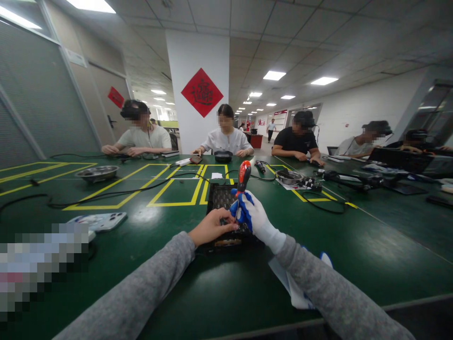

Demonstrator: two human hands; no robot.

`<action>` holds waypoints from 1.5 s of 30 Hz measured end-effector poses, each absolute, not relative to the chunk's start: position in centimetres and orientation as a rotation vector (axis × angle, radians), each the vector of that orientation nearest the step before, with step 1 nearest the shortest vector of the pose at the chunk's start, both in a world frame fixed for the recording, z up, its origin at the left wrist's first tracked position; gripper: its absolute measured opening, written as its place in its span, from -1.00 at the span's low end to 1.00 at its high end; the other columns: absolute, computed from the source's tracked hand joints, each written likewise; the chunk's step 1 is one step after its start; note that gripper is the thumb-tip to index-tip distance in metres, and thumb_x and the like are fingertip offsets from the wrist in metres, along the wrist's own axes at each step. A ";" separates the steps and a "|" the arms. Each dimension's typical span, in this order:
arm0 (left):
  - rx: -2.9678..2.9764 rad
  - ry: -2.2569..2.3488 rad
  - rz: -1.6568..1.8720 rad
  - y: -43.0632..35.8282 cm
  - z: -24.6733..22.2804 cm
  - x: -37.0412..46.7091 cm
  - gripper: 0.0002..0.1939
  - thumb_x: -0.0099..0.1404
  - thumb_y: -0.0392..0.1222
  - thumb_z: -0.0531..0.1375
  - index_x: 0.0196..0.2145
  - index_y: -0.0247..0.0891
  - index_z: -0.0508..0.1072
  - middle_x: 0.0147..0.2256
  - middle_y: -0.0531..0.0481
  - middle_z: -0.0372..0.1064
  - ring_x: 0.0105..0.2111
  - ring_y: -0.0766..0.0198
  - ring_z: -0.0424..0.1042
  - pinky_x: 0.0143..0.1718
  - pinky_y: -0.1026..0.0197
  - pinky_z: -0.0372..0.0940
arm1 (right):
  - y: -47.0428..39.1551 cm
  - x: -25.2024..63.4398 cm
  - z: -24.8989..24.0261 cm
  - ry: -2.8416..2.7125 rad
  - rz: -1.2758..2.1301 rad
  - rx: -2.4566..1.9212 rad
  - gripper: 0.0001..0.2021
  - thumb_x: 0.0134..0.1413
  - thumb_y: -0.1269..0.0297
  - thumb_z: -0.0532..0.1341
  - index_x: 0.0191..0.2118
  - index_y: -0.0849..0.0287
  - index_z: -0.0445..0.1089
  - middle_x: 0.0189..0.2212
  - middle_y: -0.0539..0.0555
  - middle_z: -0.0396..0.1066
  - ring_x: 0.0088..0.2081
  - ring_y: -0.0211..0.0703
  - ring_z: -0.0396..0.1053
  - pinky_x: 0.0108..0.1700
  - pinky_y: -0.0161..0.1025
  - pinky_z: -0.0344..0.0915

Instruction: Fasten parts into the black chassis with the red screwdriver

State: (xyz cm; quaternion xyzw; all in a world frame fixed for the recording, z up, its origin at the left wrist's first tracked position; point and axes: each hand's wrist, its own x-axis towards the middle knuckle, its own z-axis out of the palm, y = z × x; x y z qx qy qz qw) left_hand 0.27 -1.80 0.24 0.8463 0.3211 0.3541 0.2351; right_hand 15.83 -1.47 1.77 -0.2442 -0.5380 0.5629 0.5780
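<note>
Beyond the green table (212, 297), a white pillar (196, 52) meets the tiled ceiling (300, 33).

I record a case (216, 194) on the table (219, 297), a smartphone (106, 221) to its left, a bowl (97, 174) behind the smartphone, a glove (296, 293) front-right.

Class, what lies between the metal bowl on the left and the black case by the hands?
In the head view, yellow tape lines and a black cable cross the green tabletop between bowl and case.

Ceiling light panels (274, 75) and a taped worktable (212, 297) show an office-like workroom.
</note>
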 end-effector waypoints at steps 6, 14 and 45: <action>2.367 0.848 0.966 -1.9 0.4 0.2 -0.81 0.17 -0.12 0.17 -0.43 -0.31 0.47 -0.38 -0.03 0.44 -0.31 0.27 0.35 -0.20 0.23 0.19 | -1.6 15.8 1.9 -1.265 1.327 -0.620 -0.61 -0.02 -0.01 0.13 -0.16 0.18 0.28 -0.63 -0.09 0.27 -0.68 -0.40 0.18 -0.67 -0.44 0.11; 2.370 0.908 0.955 -2.1 0.6 0.3 -0.79 0.14 -0.08 0.19 -0.45 -0.31 0.46 -0.41 0.01 0.43 -0.35 0.29 0.34 -0.24 0.26 0.18 | -1.5 15.9 1.8 -1.308 1.272 -0.601 -0.67 0.02 0.04 0.12 -0.18 0.17 0.27 -0.62 -0.10 0.26 -0.66 -0.43 0.18 -0.65 -0.47 0.10; 2.277 0.878 0.942 -2.0 0.4 0.3 -0.79 0.13 -0.10 0.19 -0.43 -0.33 0.49 -0.41 -0.04 0.44 -0.36 0.28 0.36 -0.24 0.25 0.22 | -1.6 15.7 1.9 -1.289 1.300 -0.602 -0.64 -0.01 0.00 0.12 -0.19 0.16 0.23 -0.63 -0.10 0.27 -0.66 -0.39 0.21 -0.64 -0.45 0.14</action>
